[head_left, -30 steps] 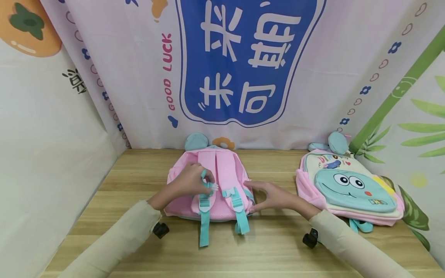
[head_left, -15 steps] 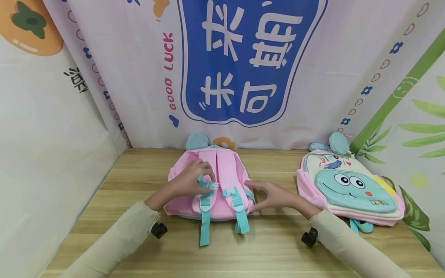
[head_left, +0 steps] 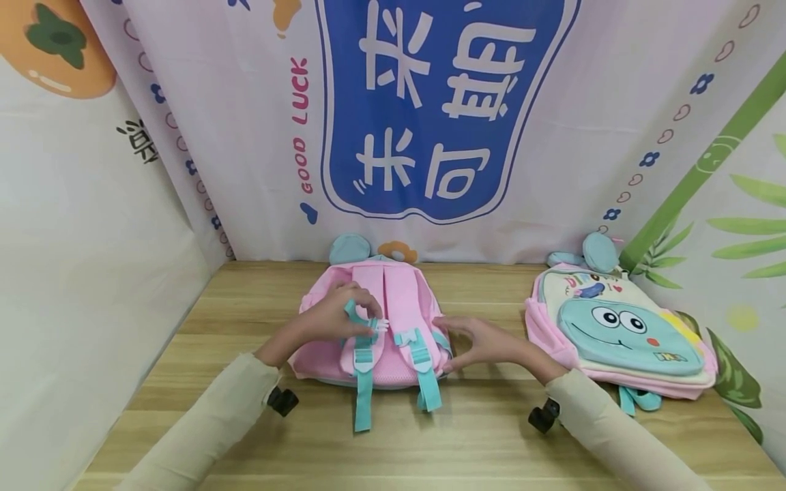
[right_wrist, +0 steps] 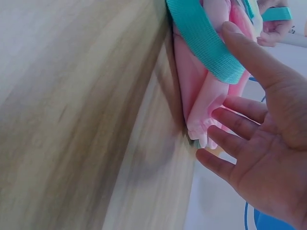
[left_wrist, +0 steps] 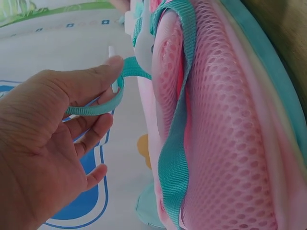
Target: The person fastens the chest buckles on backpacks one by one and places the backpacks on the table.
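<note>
A pink backpack (head_left: 393, 377) lies on the table with its shoulder straps facing up. My left hand (head_left: 338, 315) pinches a short teal strap (left_wrist: 98, 109) between thumb and fingers, above the left shoulder strap. A white prong buckle (head_left: 382, 326) sticks out past those fingertips. On the right shoulder strap lies the other, pale buckle half (head_left: 406, 337), apart from the prongs. My right hand (head_left: 485, 342) is spread against the backpack's right side, thumb close to a teal side webbing (right_wrist: 208, 45). In the right wrist view its fingers are extended and loosely bent.
A second backpack (head_left: 629, 334) with a smiling teal face lies at the right of the wooden table (head_left: 245, 436). Teal strap tails (head_left: 364, 402) hang off the pink backpack's near edge. Behind stands a printed cloth backdrop (head_left: 258, 136).
My left hand has drawn the prong buckle slightly up and its strap loop has shifted. The right hand stays at the backpack's side.
</note>
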Motion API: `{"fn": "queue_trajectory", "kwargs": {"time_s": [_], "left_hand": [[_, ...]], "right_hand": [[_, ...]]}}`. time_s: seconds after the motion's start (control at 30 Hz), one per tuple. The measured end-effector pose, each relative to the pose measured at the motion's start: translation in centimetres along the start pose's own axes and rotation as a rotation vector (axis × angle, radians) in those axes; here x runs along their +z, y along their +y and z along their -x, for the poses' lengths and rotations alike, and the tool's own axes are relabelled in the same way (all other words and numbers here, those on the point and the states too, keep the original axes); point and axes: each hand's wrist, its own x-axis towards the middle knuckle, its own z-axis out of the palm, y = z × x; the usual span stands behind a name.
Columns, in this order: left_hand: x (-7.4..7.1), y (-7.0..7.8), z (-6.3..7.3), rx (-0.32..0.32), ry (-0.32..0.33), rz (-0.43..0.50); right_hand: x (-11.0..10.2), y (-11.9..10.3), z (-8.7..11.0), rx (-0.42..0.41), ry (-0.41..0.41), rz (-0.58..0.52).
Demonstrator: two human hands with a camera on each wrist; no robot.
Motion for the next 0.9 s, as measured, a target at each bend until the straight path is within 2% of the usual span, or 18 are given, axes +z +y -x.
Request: {"fn": "queue_trajectory", "kwargs": {"time_s": [0.1,0.3,0.4,0.63,0.9], "left_hand": [[-0.1,-0.2,-0.1,0.017,-0.004,0.022],[-0.3,-0.5,-0.5,0.095,-0.021,0.076],[-0.4,-0.6,-0.6,0.101,-0.040,0.111],[-0.3,-1.2,-0.9,0.082,-0.068,0.190],[-0.3,-1.7,-0.9,0.015,-0.075,0.198]], "right_hand": [[-0.2,0.0,0.0,0.014,0.002,-0.009],[-0.6,-0.2,-0.2,0.035,0.020,-0.009],[-0.9,-0.5,-0.3,0.024,0.046,-0.006],[-1.4,-1.6,-1.2,-0.007,0.115,-0.018],[-1.3,-2.6,-2.6,-0.071,0.183,-0.038]]}}
